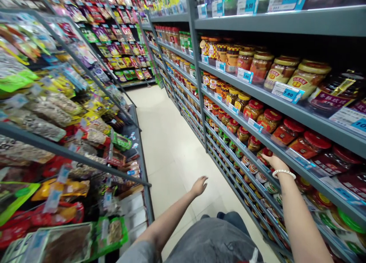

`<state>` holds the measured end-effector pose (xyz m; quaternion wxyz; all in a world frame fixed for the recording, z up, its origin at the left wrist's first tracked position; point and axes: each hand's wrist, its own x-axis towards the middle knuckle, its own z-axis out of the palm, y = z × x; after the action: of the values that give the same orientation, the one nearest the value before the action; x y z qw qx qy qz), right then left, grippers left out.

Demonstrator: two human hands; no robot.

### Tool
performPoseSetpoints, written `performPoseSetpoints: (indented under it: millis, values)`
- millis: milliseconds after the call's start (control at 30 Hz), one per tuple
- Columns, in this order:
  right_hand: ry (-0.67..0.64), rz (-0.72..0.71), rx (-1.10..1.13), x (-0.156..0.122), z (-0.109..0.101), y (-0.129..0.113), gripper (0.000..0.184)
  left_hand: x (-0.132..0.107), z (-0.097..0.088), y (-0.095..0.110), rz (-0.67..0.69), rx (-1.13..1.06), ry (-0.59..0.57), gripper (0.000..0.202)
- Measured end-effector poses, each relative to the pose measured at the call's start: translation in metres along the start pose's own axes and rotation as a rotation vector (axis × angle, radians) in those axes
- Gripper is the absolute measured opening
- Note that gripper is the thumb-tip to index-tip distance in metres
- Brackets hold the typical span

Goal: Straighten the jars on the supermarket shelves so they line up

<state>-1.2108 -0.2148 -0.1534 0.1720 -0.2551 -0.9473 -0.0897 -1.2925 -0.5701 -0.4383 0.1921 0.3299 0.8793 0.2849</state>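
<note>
My right hand (275,162), with a white bead bracelet at the wrist, reaches into the grey shelf (288,162) on the right and touches a red-lidded jar (264,153); its fingers are hidden behind the jar and the shelf edge. My left hand (199,186) hangs out over the aisle floor (168,148), fingers loosely curled, holding nothing. Rows of sauce jars with red and yellow lids (286,131) fill the shelves around my right hand.
Grey shelving with jars and blue price tags (287,92) runs along the right. Tilted racks of bagged snacks (57,110) line the left. A pale tiled aisle runs ahead to more shelves of packets (126,60). My grey shorts (211,240) are at the bottom.
</note>
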Motion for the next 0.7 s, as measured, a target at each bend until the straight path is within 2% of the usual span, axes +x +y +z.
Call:
performPoseSetpoints:
  millis: [133, 167, 200, 233, 300, 400, 500, 600, 700]
  values:
    - [0.023, -0.016, -0.028, -0.004, 0.003, -0.001, 0.051, 0.08, -0.067, 0.122, 0.33, -0.065, 0.324, 0.051]
    - [0.032, -0.028, -0.037, -0.005, 0.003, -0.001, 0.05, 0.096, -0.083, 0.15, 0.484, -0.113, 0.451, 0.051]
    - [0.042, -0.039, -0.046, -0.007, 0.004, -0.001, 0.05, 0.111, -0.097, 0.176, 0.6, -0.157, 0.518, 0.049]
    - [0.052, -0.048, -0.057, -0.009, 0.004, -0.001, 0.05, 0.124, -0.11, 0.198, 0.691, -0.195, 0.552, 0.046]
    - [0.074, -0.061, -0.078, -0.011, 0.001, -0.004, 0.051, 0.148, -0.131, 0.231, 0.829, -0.194, 0.525, 0.044]
    - [0.11, -0.088, -0.102, -0.014, -0.007, -0.008, 0.052, 0.178, -0.151, 0.256, 0.914, -0.009, 0.368, 0.042]
    - [0.136, -0.152, -0.113, -0.017, -0.014, -0.01, 0.05, 0.196, -0.163, 0.264, 0.802, 0.153, 0.24, 0.033]
    - [0.119, -0.226, -0.163, -0.018, -0.015, -0.009, 0.047, 0.2, -0.168, 0.268, 0.726, 0.177, 0.234, 0.036]
    - [0.13, -0.265, -0.193, -0.019, -0.016, -0.012, 0.043, 0.198, -0.165, 0.271, 0.72, 0.213, 0.334, 0.041]
